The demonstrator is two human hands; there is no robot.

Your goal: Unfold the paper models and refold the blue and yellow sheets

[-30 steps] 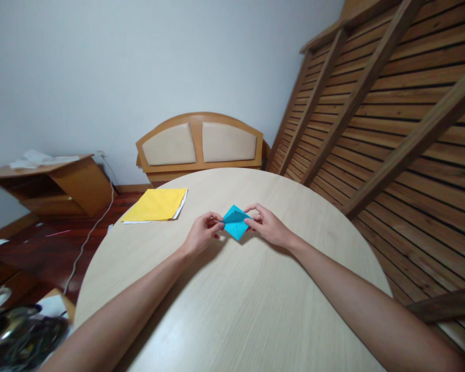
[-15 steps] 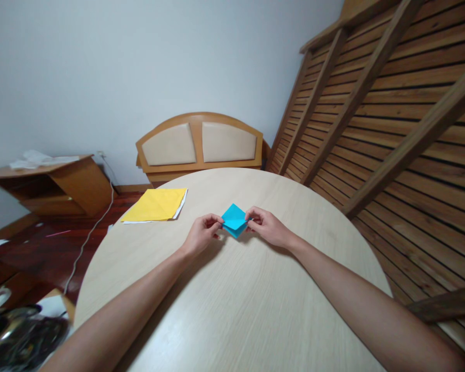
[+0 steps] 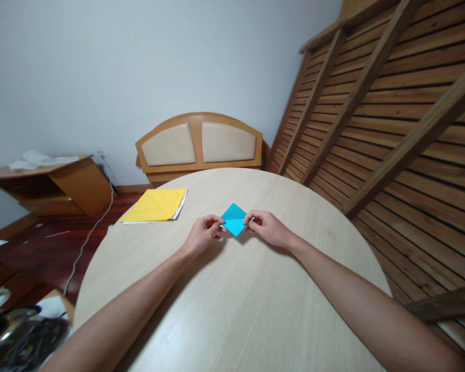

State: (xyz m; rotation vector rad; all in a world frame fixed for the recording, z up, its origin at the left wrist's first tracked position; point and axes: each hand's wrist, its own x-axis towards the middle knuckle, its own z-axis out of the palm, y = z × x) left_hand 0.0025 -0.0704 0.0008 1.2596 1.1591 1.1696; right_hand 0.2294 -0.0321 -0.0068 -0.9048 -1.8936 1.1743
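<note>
We have a small blue folded paper (image 3: pixel 234 219) out over the middle of the round bench (image 3: pixel 232 310), held as a diamond with one corner pointing away from us. Our left hand (image 3: pixel 203 233) pinches its left corner between thumb and forefinger, and our right hand (image 3: pixel 264 228) pinches the right corner the same way; both grips are closed tight on the paper's tips, with the other fingers curled in. Whether the lower corner touches the bench we cannot tell. The paper looks very light and thin, stiffened a little by its folded layers, so we judge it will crease or tear if tugged; the corners and folded edges are the sound places to hold. A stack of yellow paper (image 3: pixel 155 205) lies well apart, toward the bench's far left edge.
</note>
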